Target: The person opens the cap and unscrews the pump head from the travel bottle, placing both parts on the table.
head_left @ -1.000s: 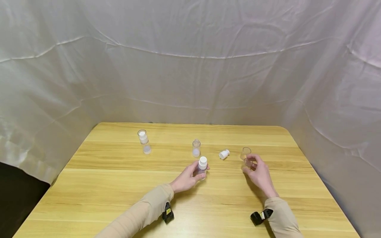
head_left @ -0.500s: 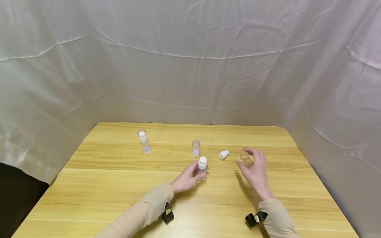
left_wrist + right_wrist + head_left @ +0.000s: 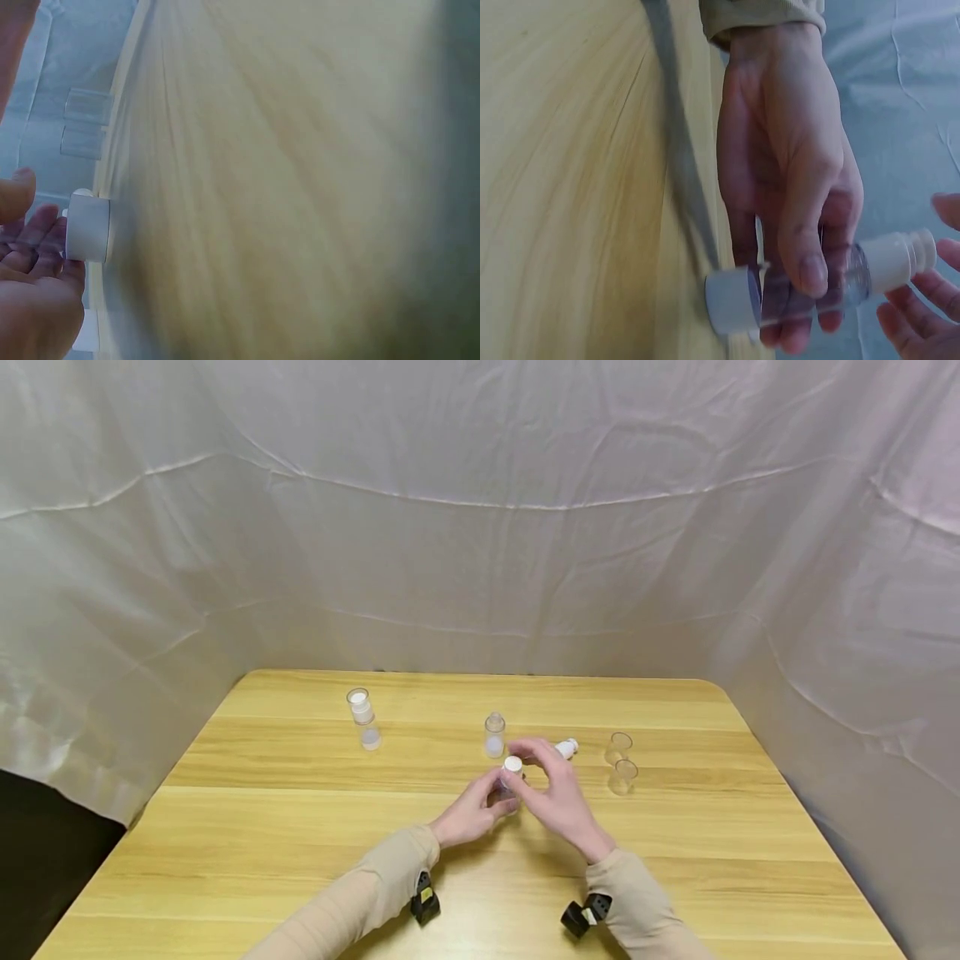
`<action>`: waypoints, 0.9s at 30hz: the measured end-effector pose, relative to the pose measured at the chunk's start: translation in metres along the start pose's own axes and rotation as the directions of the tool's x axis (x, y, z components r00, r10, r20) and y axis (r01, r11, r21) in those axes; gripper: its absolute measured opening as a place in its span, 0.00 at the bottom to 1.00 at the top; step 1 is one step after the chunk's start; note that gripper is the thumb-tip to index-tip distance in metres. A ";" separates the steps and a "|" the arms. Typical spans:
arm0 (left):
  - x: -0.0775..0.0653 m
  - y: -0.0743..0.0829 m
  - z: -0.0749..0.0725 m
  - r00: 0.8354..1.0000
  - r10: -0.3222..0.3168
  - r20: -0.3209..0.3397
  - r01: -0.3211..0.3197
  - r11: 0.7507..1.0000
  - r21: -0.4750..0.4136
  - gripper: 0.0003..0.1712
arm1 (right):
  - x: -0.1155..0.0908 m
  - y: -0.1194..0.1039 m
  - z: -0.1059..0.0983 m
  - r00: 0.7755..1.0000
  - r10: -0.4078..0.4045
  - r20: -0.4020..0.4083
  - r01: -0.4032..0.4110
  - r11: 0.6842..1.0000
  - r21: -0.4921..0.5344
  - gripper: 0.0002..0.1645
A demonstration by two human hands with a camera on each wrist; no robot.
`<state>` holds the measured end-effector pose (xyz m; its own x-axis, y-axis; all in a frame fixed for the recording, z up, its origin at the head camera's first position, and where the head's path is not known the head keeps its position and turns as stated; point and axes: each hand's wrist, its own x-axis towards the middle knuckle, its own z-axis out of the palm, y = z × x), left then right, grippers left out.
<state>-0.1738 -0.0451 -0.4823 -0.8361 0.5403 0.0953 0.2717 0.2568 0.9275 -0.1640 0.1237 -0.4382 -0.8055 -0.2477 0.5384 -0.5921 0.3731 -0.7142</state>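
Observation:
My left hand (image 3: 472, 810) grips a small pump bottle (image 3: 512, 766) upright near the middle of the table. Its clear body lies between thumb and fingers; the white base (image 3: 731, 301) and stepped white pump top (image 3: 900, 259) stick out. Around that top curves my right hand (image 3: 555, 789), its fingers spread close to it. The right wrist view shows right-hand fingers (image 3: 922, 307) beside the top; firm contact is not visible. Behind stands a clear bottle (image 3: 494, 735) without a pump. A loose white pump head (image 3: 567, 748) lies on its side, partly hidden by the right hand.
Two clear overcaps (image 3: 622, 777) stand at the right, one behind the other. A pump bottle (image 3: 363, 717) with its clear overcap on stands at the back left. Grey cloth (image 3: 480, 568) hangs behind and beside the wooden table (image 3: 285, 852).
My right hand has let go of the front clear overcap, leaving it on the table, and has moved left to the pump bottle. The left hand has stayed in place.

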 end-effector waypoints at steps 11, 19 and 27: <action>0.001 -0.001 0.000 1.000 0.017 0.023 -0.017 0.999 -0.031 0.26 | 0.003 0.003 0.009 1.000 -0.026 0.007 0.026 0.990 -0.140 0.25; 0.002 0.001 -0.001 1.000 0.009 0.015 -0.009 1.000 -0.009 0.25 | 0.002 0.002 0.006 1.000 -0.012 0.017 0.015 0.987 -0.159 0.26; 0.001 0.003 -0.001 1.000 0.002 0.019 -0.001 1.000 -0.015 0.26 | 0.001 -0.001 0.004 0.999 0.029 0.031 -0.024 0.990 -0.136 0.25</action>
<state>-0.1743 -0.0446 -0.4795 -0.8264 0.5559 0.0901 0.2657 0.2439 0.9327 -0.1647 0.1194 -0.4389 -0.8225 -0.2649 0.5033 -0.5637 0.4971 -0.6596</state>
